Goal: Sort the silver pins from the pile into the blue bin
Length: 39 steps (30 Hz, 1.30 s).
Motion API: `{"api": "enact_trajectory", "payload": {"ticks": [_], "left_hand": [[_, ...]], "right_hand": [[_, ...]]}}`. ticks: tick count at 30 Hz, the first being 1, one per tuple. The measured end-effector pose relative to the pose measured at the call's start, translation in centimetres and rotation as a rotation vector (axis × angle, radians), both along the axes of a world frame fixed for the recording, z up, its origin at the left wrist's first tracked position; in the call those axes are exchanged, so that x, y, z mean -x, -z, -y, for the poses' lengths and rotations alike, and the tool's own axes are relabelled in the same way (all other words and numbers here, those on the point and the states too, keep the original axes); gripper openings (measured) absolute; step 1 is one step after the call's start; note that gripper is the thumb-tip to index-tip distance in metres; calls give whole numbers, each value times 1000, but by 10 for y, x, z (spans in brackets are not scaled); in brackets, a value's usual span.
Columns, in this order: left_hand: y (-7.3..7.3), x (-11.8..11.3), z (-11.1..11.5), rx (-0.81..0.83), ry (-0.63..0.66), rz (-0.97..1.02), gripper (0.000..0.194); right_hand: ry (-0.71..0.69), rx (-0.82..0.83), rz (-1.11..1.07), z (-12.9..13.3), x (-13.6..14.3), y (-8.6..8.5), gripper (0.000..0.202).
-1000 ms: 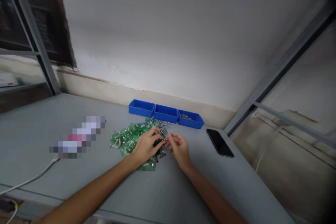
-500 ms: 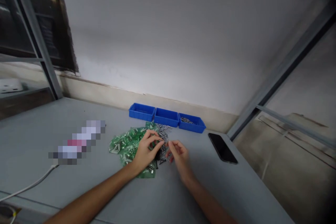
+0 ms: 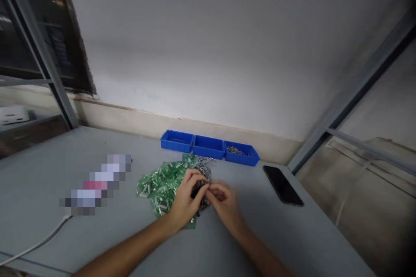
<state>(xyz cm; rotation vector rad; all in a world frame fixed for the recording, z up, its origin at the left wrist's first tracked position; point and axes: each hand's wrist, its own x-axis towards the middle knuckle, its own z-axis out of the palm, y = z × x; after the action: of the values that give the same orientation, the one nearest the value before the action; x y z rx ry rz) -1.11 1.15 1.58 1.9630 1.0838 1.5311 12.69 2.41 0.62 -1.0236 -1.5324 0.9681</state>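
Observation:
Over the small parts, my left hand (image 3: 187,198) and my right hand (image 3: 226,208) meet, fingertips pinched close together. Whatever is between them is too small to make out. Partly under my left hand lies a heap of green plastic bags (image 3: 159,190) with small metal pieces showing through. Loose metal screws (image 3: 204,166) are piled just behind my fingers, and some darker ones are mostly covered by my hands.
Three blue bins stand in a row by the wall: a left bin (image 3: 177,146), a middle bin (image 3: 208,153) and a right bin (image 3: 247,160) holding metal screws. A black phone (image 3: 283,186) lies at right. A pixelated object with a white cable (image 3: 42,243) lies at left.
My right hand has come in to meet my left, closing the small gap between their fingertips. The view has shifted slightly; bins, bags and phone stay in place.

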Motion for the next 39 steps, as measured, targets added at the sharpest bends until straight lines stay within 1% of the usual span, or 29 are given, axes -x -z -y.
{"api": "enact_trajectory", "payload": {"ticks": [2,4,8,10,12,14,19,25,27,31,34,39], "left_hand": [[-3,2,-3,1,-24,25,7],[-3,3,-4,-1,-28,34,6],[-1,-1,0,24,-34,75,6],[0,-4,4,35,-1,72,6],[0,-6,7,35,59,39,7],[1,-6,7,34,94,13,7],[4,-3,1,26,64,20,10],[4,-1,-2,23,56,-24,10],[5,-2,0,30,60,-25,10],[9,-6,2,60,86,-11,10],[12,-6,2,57,101,-22,9],[9,-3,2,44,80,-11,6]], "right_hand": [[32,-18,-6,-1,-6,-8,18],[56,-34,-8,-1,-9,-12,16],[26,-38,-11,4,-5,-7,14],[-13,-26,3,7,0,-4,16],[-58,-26,21,10,3,-3,19],[-74,-33,61,9,4,-2,19],[41,-68,161,0,-7,-1,13],[134,-178,173,-4,-20,-14,9],[148,-222,183,-5,-22,-16,9],[90,-295,234,-7,-21,-8,10],[36,-312,261,-5,-15,0,11],[-10,-226,238,7,-7,4,15]]}}
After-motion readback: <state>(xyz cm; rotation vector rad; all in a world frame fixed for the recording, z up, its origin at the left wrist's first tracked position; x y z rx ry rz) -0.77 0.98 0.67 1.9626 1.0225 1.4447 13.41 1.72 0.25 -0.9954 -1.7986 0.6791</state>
